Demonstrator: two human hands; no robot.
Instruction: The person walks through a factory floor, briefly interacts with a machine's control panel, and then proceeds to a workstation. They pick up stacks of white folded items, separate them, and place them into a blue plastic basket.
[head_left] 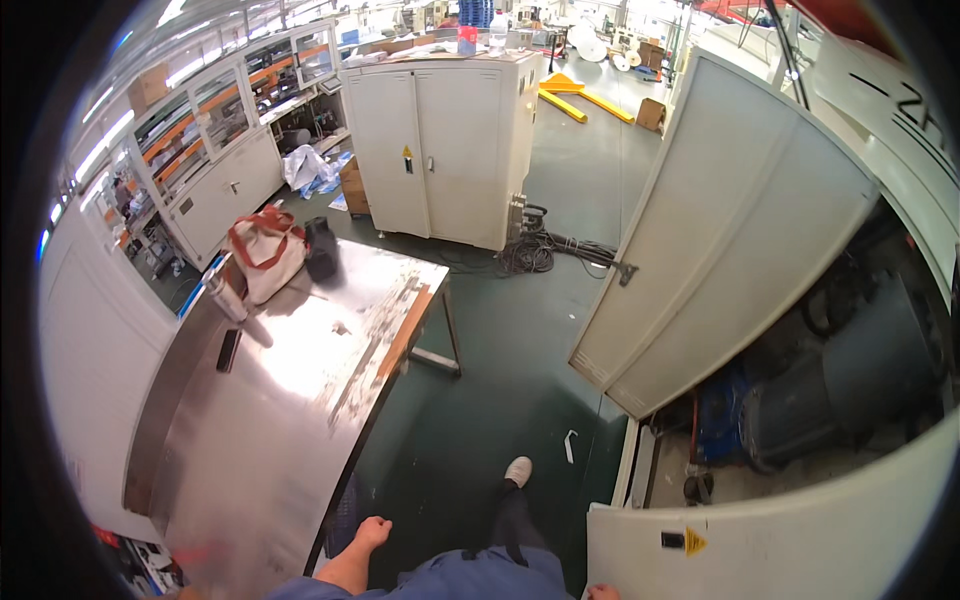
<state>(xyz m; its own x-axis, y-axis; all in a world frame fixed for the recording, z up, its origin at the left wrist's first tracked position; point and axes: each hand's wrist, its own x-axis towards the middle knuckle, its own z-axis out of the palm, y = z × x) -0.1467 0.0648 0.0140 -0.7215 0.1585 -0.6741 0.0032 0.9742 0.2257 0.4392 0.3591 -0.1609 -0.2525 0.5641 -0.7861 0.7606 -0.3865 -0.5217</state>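
Note:
My left hand (374,532) hangs loosely curled beside the right edge of a metal-topped table (240,470), apart from it, and nothing shows in its fingers. Only a small part of my right hand (603,592) comes in at the lower edge, close to a pale cabinet door (640,560); its fingers are mostly hidden. On the table stand a cream bag (268,262) with red-brown handles, a dark bag (321,250) and a silver bottle (224,298). A black phone-like slab (229,351) lies nearer to me.
To the right, a tall machine door (740,230) stands swung out, with a dark motor (820,400) inside the opening. Ahead is a cream cabinet (440,150) with coiled black cables (530,252) on the floor beside it. A yellow pallet jack (575,95) sits farther back.

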